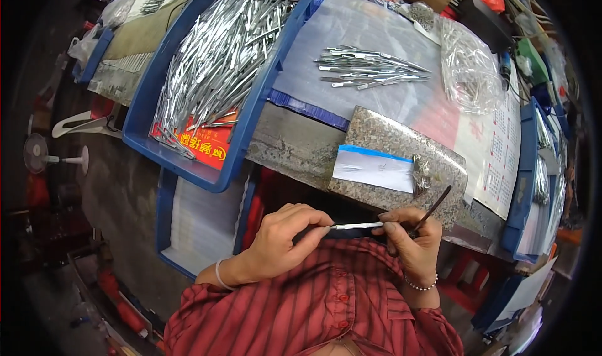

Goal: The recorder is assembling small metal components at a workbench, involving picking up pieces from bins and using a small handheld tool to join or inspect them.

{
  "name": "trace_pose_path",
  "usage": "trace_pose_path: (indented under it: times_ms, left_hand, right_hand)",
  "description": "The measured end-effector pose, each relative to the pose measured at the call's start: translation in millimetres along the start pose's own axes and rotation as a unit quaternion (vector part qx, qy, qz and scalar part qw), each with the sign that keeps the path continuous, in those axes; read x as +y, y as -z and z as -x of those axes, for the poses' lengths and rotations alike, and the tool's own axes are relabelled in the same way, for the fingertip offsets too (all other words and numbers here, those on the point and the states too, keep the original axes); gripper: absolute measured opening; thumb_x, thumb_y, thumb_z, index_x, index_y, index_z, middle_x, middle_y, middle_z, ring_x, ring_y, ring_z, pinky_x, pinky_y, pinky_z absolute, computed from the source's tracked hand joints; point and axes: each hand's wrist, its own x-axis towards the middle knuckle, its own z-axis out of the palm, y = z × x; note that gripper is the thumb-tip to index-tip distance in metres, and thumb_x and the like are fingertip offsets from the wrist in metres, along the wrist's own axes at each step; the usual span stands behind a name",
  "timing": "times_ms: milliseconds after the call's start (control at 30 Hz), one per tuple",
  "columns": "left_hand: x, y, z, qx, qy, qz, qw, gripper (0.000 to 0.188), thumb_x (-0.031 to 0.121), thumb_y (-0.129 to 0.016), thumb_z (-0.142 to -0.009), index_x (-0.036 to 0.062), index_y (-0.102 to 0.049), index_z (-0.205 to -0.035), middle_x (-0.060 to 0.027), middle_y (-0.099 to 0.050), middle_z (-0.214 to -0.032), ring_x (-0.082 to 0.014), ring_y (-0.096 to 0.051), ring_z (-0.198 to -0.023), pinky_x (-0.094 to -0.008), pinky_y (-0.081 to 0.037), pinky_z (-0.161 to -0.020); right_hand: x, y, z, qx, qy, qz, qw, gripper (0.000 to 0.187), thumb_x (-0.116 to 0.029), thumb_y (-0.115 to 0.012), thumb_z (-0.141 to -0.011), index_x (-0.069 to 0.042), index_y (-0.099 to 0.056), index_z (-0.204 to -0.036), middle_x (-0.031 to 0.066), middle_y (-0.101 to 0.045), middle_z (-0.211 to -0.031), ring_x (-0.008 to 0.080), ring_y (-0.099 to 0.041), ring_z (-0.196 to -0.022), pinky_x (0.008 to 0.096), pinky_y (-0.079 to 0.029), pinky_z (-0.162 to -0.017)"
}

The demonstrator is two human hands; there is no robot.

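A slim silver metal piece [356, 226] is stretched level between my two hands, just in front of my red striped shirt. My left hand [285, 238] pinches one end of it between thumb and fingertips. At the other end, the thumb and fingers of my right hand [411, 234] close on it. A thin dark stick [437, 205] is also tucked in my right hand, slanting up and away; its kind I cannot make out. Beyond my hands, a speckled stone slab [401, 130] carries a white paper with a blue edge [373, 169] and a small clear wrapped bundle [422, 174].
At the left, a blue tray [139, 121] holds a heap of similar silver pieces [219, 55] over a red sheet. More pieces [370, 66] lie on the plastic-covered bench. A clear plastic bag [470, 68] and another blue tray [517, 212] stand right. A lower tray [166, 212] sits below.
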Motion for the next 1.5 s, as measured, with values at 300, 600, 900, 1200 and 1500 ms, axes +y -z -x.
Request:
trace_pose_path:
  times_ms: [300, 600, 900, 1200, 1500]
  left_hand:
    - [-3.5, 4.5, 7.1, -0.070, 0.102, 0.075, 0.989, 0.011, 0.006, -0.061, -0.087, -0.0008, -0.066, -0.094, -0.0110, -0.064, -0.083, -0.0210, -0.062, -0.070, -0.0289, -0.047, -0.062]
    - [-55.9, 50.4, 91.2, 0.003, 0.200, -0.003, 0.980, 0.016, 0.016, -0.059, -0.087, 0.0022, -0.066, -0.088, -0.0124, -0.067, -0.081, -0.0246, -0.066, -0.075, -0.0336, -0.050, -0.067]
    - [-188.2, 159.9, 111.2, 0.360, 0.218, -0.388, 0.820, 0.012, 0.013, -0.058, -0.084, 0.0029, -0.064, -0.084, -0.0181, -0.064, -0.082, -0.0384, -0.061, -0.078, -0.0461, -0.047, -0.068]
    - [-219.9, 186.8, 113.0, 0.338, 0.174, -0.514, 0.769, 0.007, 0.014, -0.063, -0.083, 0.0072, -0.064, -0.083, -0.0125, -0.059, -0.084, -0.0335, -0.058, -0.082, -0.0451, -0.044, -0.070]
    - [-41.6, 79.8, 77.6, 0.162, 0.100, -0.291, 0.938, 0.009, -0.003, -0.061, -0.081, 0.0007, -0.064, -0.089, -0.0172, -0.062, -0.087, -0.0339, -0.062, -0.080, -0.0378, -0.050, -0.070]
  right_hand:
    - [0.2, -9.9, -0.9, -0.031, 0.084, 0.123, 0.988, 0.010, -0.002, -0.066, -0.085, 0.003, -0.067, -0.094, 0.0089, -0.069, -0.079, 0.0121, -0.065, -0.065, 0.0224, -0.050, -0.060]
    - [-1.9, -26.5, 2.2, -0.028, 0.034, 0.089, 0.995, 0.017, 0.003, -0.056, -0.086, 0.007, -0.060, -0.103, 0.0131, -0.067, -0.088, 0.0190, -0.066, -0.084, 0.0287, -0.051, -0.078]
    - [-13.0, -54.1, -2.6, -0.092, 0.145, 0.255, 0.952, 0.008, 0.000, -0.061, -0.084, 0.002, -0.065, -0.090, 0.0108, -0.066, -0.078, 0.0174, -0.062, -0.065, 0.0258, -0.047, -0.060]
    - [-9.5, -48.5, 1.1, -0.103, 0.107, 0.289, 0.946, 0.009, 0.000, -0.061, -0.083, 0.002, -0.065, -0.090, 0.0114, -0.065, -0.076, 0.0201, -0.061, -0.064, 0.0271, -0.047, -0.060]
    - [6.1, -41.4, -17.5, -0.194, 0.197, 0.249, 0.928, 0.015, -0.012, -0.065, -0.085, -0.004, -0.064, -0.098, 0.0149, -0.064, -0.085, 0.0319, -0.064, -0.070, 0.0368, -0.051, -0.059]
